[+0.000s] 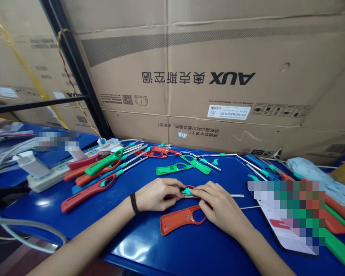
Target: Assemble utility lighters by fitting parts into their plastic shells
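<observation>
Two hands at a small green piece, red casing

Upside down on the big carton stand "AUX" and "奥克斯空调"; lower, also inverted, is "师傅您辛苦了!请在搬运时对我温柔些,谢谢您!". Its white label shows "25" and a model code starting "KFR-46G"; the rest is too small to be sure of. The carton also bears a QR code and a row of handling symbols. The small sticker's marks are unclear. The left carton shows "AUX".
</observation>
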`<state>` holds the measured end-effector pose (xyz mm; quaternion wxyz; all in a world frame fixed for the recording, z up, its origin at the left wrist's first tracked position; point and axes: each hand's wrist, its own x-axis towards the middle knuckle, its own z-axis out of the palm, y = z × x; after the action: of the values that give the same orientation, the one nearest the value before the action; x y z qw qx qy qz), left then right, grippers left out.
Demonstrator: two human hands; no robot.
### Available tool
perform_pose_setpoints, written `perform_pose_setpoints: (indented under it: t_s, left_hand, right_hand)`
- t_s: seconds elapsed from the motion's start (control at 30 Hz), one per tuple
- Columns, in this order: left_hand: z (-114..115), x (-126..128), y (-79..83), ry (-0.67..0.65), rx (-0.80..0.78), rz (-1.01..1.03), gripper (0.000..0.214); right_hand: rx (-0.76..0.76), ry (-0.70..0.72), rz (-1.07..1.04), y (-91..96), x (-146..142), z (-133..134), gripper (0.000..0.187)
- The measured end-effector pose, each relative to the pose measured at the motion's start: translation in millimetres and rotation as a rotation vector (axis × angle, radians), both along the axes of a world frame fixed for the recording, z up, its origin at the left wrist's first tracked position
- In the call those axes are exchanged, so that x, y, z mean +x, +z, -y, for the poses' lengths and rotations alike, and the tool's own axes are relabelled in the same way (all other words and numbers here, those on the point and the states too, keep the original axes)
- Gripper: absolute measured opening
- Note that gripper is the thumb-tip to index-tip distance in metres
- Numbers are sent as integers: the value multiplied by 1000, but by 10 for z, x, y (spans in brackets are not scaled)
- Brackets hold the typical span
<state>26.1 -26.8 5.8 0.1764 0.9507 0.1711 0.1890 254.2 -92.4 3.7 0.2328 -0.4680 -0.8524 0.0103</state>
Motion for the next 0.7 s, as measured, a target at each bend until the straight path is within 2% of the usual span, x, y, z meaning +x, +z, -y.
perform_pose_setpoints:
  t_s: [0.47, 0.57, 0.7]
  left_hand:
    - [4, 15, 4, 18, -47, 7, 21]
    - [10, 18, 12, 19, -53, 15, 20]
    - [20, 26, 16, 11, -64, 26, 21]
  right_hand:
    - [-147, -12, -10, -40, -28, -28, 37]
    - [-116, -20, -81, -49, 24, -40, 41]
    - [8, -35, -202, -40, 100, -68, 40]
